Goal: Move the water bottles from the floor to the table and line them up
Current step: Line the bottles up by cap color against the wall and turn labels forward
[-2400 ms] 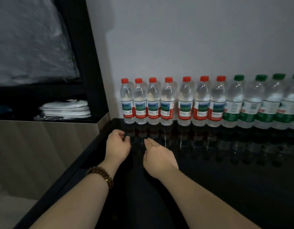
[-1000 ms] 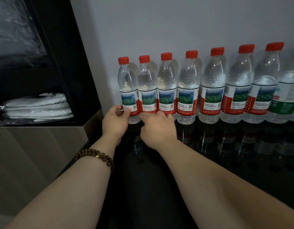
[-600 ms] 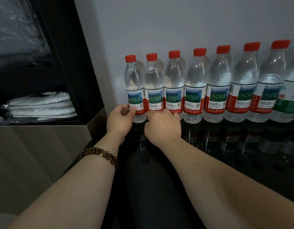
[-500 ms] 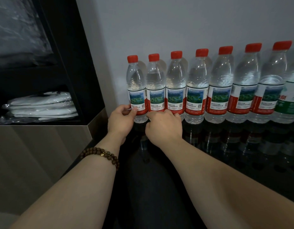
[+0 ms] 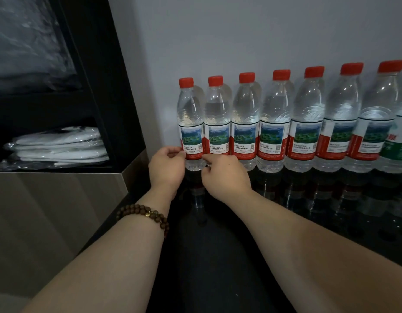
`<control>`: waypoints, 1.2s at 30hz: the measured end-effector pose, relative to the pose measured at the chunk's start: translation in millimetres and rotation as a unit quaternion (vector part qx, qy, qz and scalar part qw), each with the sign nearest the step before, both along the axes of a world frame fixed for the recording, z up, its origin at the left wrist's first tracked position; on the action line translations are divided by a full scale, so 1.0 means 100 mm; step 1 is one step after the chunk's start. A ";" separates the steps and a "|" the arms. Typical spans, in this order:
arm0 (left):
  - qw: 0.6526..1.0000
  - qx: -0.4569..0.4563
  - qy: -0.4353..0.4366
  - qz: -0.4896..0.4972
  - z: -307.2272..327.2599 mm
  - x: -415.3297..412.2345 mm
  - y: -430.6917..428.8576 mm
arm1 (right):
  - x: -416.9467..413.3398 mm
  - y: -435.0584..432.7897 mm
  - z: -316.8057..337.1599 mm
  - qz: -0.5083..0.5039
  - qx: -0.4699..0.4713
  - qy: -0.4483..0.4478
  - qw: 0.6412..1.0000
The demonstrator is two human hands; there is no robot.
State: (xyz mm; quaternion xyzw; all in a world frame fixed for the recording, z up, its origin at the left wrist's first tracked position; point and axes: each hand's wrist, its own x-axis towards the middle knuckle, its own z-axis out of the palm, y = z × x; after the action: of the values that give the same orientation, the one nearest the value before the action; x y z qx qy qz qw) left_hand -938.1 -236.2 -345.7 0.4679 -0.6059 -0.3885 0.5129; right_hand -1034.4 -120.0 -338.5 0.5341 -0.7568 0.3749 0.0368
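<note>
A row of clear water bottles with red caps (image 5: pixel 275 123) stands upright on the glossy black table (image 5: pixel 218 256), against the grey wall. One green-labelled bottle (image 5: pixel 398 145) shows at the right edge. My left hand (image 5: pixel 166 168), with a bead bracelet on its wrist, holds the lower left side of the leftmost bottle (image 5: pixel 191 123) with curled fingers. On that bottle's lower right side my right hand (image 5: pixel 227 177) pinches with thumb and index finger. It hides the base of the second bottle (image 5: pixel 217 123).
A black shelf unit (image 5: pixel 100 75) stands left of the table. Folded white packages in plastic (image 5: pixel 57 145) lie on its lower shelf. Below it is a wood-grain cabinet front (image 5: pixel 48 222). The table's left edge runs close beside my left forearm.
Both hands went from the table top up to the base of the leftmost bottles. Over the last half second my right hand shifted slightly left toward the leftmost bottle.
</note>
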 end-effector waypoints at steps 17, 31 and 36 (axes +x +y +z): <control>0.997 0.038 -0.020 -0.063 0.01 -0.02 0.00 | -0.06 -0.09 -0.06 0.059 0.052 0.028 0.996; 0.996 0.081 0.039 -0.026 0.08 0.02 0.01 | -0.04 -0.13 -0.07 0.089 0.097 0.048 0.990; 0.991 0.089 0.017 -0.101 0.08 0.01 0.03 | -0.03 -0.15 -0.10 0.095 0.109 0.081 0.986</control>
State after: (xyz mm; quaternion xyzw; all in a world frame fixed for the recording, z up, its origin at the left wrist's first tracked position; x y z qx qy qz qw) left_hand -936.8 -233.5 -337.6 0.4415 -0.6044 -0.4988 0.4370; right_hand -1037.6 -134.8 -348.4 0.6328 -0.7338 0.2470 0.0039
